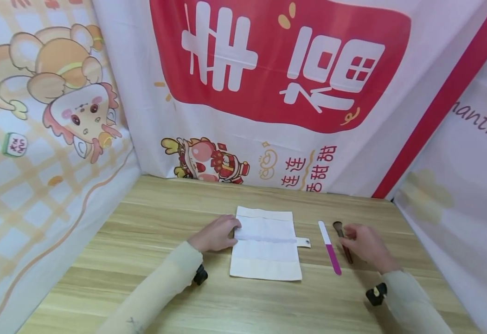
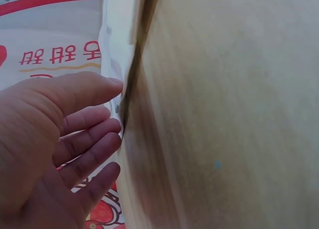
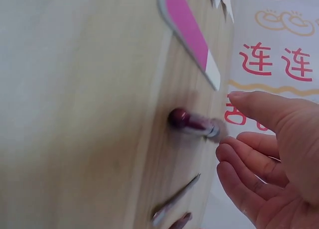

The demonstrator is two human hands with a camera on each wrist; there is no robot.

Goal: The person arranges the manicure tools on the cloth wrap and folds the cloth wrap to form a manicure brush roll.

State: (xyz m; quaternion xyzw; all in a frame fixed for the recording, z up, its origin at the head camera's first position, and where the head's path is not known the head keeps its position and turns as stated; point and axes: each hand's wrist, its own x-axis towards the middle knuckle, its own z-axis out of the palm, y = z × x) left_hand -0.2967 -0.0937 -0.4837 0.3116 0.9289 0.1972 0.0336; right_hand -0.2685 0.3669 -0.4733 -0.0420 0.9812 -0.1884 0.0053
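Observation:
A white fabric pouch (image 1: 264, 260) lies spread flat on the table, with a snap tab at its right side. My left hand (image 1: 216, 233) is at its left edge; in the left wrist view the thumb and slightly bent fingers (image 2: 89, 147) come right up to the white edge, spaced apart. To the right, a makeup brush (image 1: 345, 250) with a dark red handle lies beneath my right hand (image 1: 366, 243). The right wrist view has the thumb and fingers (image 3: 249, 171) spread by the bristle end of the brush (image 3: 197, 125).
A white and magenta nail file (image 1: 330, 250) lies between pouch and brush. In the right wrist view a thin pointed metal tool (image 3: 174, 201) and another small dark red piece (image 3: 182, 220) lie beyond the brush. Printed cloth walls (image 1: 268, 157) border the wooden table (image 1: 176, 204).

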